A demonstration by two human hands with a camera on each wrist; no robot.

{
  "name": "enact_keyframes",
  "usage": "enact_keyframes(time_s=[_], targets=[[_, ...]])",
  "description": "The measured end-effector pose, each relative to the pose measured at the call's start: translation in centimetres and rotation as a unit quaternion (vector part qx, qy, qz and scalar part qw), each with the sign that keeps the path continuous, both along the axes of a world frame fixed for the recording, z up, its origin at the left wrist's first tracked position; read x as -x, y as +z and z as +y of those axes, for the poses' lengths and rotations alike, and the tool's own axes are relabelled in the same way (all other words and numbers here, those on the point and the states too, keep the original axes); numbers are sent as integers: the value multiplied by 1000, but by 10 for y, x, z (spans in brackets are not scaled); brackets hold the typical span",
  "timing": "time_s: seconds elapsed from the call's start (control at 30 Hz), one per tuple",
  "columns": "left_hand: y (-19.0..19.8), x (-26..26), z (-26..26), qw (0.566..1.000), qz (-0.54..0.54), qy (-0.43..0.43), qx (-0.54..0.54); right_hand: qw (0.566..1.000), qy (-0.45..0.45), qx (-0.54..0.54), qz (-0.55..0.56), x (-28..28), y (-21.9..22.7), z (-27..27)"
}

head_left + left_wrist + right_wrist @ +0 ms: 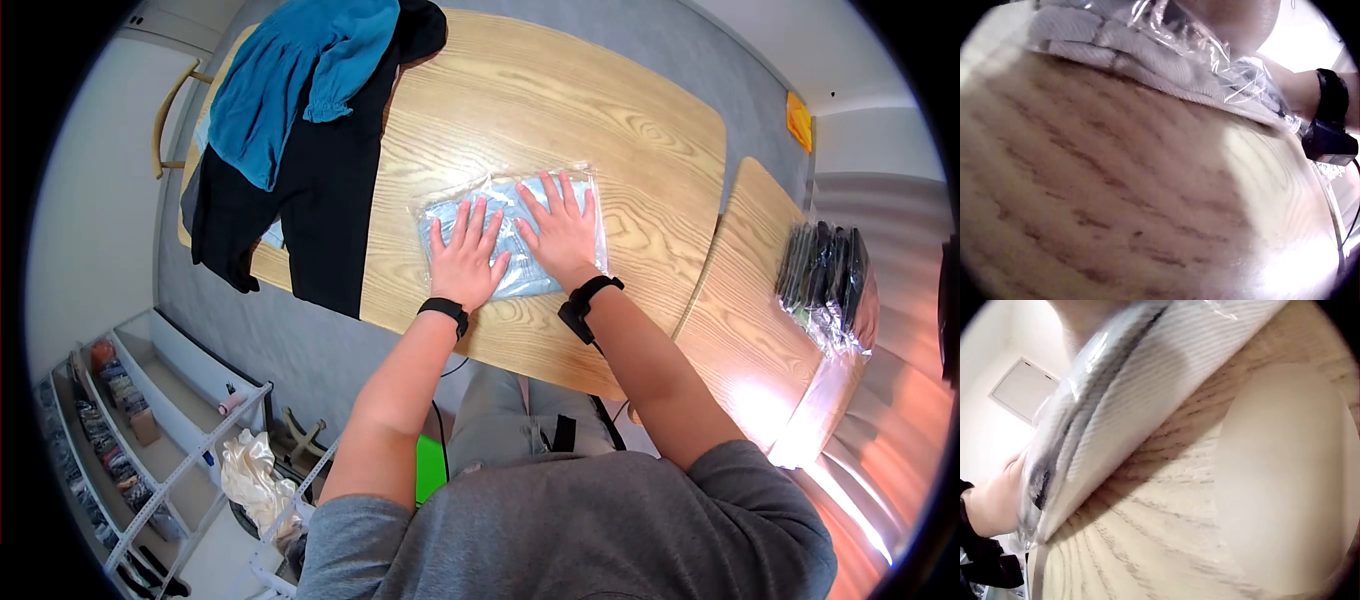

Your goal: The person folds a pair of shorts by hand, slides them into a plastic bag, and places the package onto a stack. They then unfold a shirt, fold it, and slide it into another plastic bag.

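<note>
The pale blue folded ribbed garment (520,283), enclosed in a clear, wrinkled plastic bag (490,181), is laid flat on the light wooden table (540,90), directly beneath both hands. Its long axis is set from side to side in front of the person, tilted slightly so that the right end is a little farther away. This axis is crossed by the fingers, which are pointed mostly away from the body.

The left half is covered by the left hand (467,265) and the right half by the right hand (565,238), so neither hand can be called nearer. The fingers of both hands are spread and fairly straight, with visible gaps between them, and the thumbs are angled inward toward each other without being touched together. The top of the bag is touched by both hands; nothing is pinched or gripped. How firmly it is pressed cannot be told. In the wrist views, stacked folds are seen along the garment's edge, with the lowest layer lying against the wood
</note>
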State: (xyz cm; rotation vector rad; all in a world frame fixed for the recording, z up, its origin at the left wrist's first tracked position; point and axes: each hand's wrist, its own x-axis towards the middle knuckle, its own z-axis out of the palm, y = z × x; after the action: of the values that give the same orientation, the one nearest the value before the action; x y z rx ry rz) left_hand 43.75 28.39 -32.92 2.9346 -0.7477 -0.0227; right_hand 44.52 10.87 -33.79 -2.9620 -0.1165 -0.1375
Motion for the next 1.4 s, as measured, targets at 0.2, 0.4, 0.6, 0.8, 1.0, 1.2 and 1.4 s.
enact_keyframes(time_s=[0.2,0.4,0.6,0.8,1.0,1.2,1.4], targets=[[-6,-1,-2,1000,2,3,-3,1000,-5,1,17,-3,-3,-1],[-5,-1,-2,1000,-1,0,-13,999,6,-33,4,11,17,-8],[-1,-4,5,999,18,-14,31,998,28,37,43,44,6,-37],[23,2,15,997,-40,-33,62,997,-47,17,65,40,29,-42],[9,1,-1,995,4,-70,75,996,86,-4,16,42,11,-4],[7,-10,3,999,-6,-40,-4,994,105,-19,-3,18,6,-19],[3,-12,3,999,23,-36,-17,995,100,-12,5,13,8,-18]])
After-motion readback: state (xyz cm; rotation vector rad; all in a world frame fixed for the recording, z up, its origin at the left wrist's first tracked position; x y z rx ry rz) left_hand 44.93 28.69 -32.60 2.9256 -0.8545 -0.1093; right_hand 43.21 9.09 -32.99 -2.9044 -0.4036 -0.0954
